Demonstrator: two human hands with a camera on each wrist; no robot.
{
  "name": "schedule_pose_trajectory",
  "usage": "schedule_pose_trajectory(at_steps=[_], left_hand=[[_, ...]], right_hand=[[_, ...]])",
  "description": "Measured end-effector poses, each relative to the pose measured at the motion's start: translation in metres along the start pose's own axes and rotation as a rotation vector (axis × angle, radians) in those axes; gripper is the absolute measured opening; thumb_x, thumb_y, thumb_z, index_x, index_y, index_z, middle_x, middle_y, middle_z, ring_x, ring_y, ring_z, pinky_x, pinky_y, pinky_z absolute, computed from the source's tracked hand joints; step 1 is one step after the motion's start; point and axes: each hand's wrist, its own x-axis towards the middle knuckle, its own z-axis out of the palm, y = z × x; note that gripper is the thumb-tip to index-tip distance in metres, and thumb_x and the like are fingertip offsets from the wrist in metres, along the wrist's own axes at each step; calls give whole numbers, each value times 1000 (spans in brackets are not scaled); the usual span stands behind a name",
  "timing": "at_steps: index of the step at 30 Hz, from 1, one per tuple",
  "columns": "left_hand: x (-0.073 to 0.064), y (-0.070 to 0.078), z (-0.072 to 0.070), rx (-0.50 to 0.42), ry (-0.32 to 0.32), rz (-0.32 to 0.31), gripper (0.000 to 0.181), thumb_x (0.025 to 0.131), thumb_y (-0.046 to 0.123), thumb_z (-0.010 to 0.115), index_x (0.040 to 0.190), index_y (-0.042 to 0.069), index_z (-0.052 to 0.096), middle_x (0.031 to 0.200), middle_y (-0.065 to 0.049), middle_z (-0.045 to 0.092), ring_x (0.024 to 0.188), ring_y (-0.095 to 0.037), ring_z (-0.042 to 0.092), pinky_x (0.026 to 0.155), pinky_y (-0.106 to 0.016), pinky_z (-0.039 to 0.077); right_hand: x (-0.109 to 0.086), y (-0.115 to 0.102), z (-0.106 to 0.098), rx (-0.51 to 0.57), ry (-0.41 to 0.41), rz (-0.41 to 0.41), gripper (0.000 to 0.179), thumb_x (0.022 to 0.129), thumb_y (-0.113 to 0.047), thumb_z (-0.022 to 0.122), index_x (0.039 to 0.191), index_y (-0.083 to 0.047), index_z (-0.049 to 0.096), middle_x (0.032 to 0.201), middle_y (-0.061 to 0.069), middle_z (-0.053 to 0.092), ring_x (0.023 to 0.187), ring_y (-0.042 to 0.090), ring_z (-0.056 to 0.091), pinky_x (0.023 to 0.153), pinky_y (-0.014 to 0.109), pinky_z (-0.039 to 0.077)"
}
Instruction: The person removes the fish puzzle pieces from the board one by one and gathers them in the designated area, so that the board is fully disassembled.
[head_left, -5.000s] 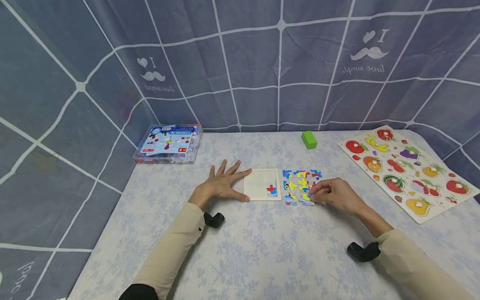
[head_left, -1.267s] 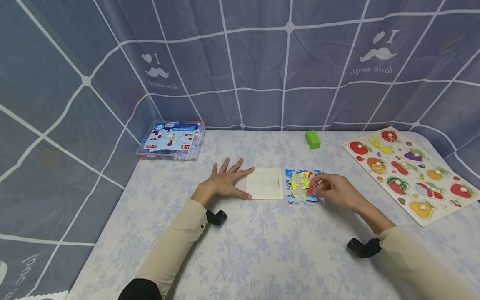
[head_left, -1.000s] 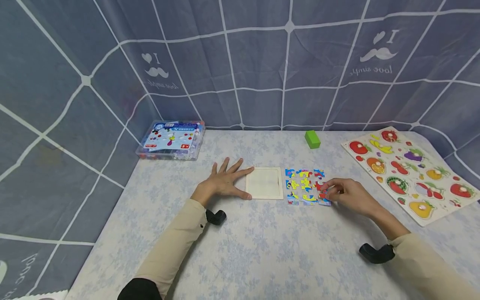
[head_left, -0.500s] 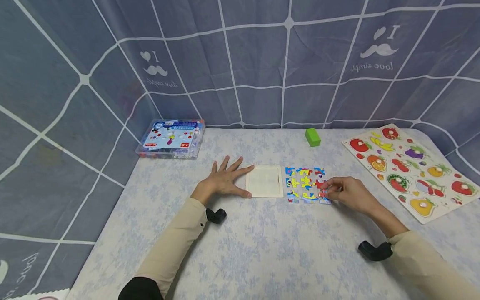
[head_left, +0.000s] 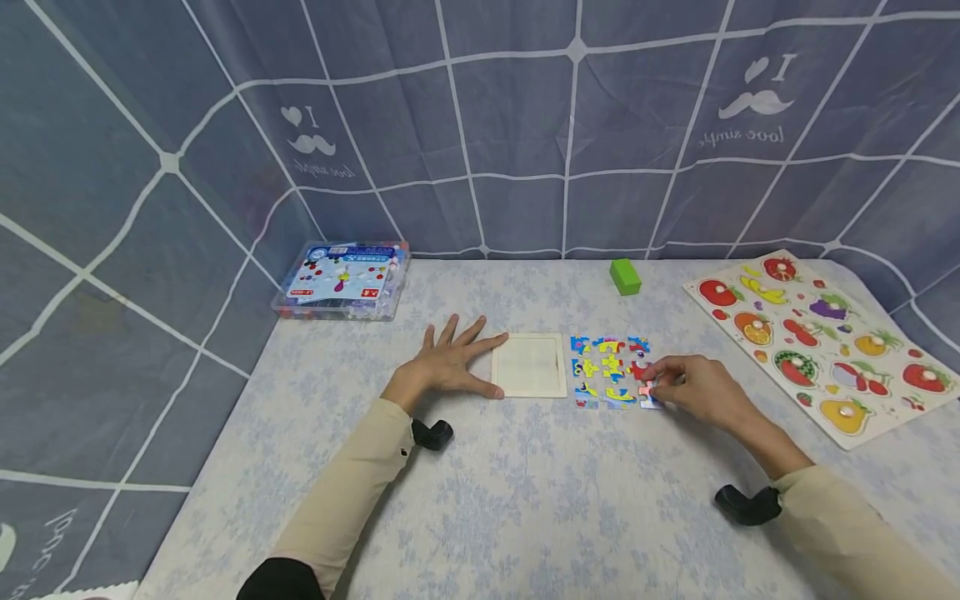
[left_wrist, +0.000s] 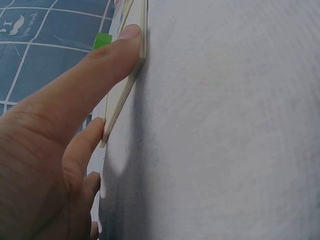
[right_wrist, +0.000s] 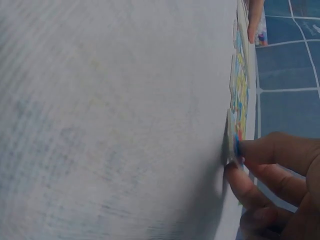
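Observation:
My left hand (head_left: 442, 367) lies spread on the table, with thumb and index finger on the left edge of a pale wooden puzzle tray (head_left: 529, 366). The thumb (left_wrist: 112, 57) presses the tray's near corner in the left wrist view. To the right of the tray, several colourful jigsaw pieces (head_left: 612, 367) lie in loose rows, slightly apart. At their near right corner my right hand (head_left: 693, 387) pinches a red and blue puzzle piece (head_left: 647, 395) between thumb and fingers. That piece (right_wrist: 231, 135) is seen edge-on, low at the table, in the right wrist view.
A green block (head_left: 626, 277) stands behind the jigsaw pieces. At the back left is a clear plastic box (head_left: 341, 281) with a printed label. A fruit puzzle board (head_left: 821, 342) lies on the right. A patterned cloth covers the table (head_left: 525, 500), and a blue curtain (head_left: 510, 125) hangs behind.
Five seconds ago a piece lay in the tray's near right corner; now the tray is bare. My right hand has moved right with a piece to the rows' near right corner. My left hand keeps its place.

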Motion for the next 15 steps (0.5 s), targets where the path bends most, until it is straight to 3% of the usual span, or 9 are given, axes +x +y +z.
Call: schedule_pose_trajectory(at_steps=[15], left_hand=[[0, 1, 0, 12, -7, -6, 99, 76, 75, 64, 156, 46, 14, 165, 5, -9, 147, -36, -18, 112, -65, -12]], right_hand=[[0, -8, -1, -95, 3, 126, 20, 84, -18, 75, 97, -4, 75, 76, 1, 64, 69, 17, 54, 57, 31, 39]])
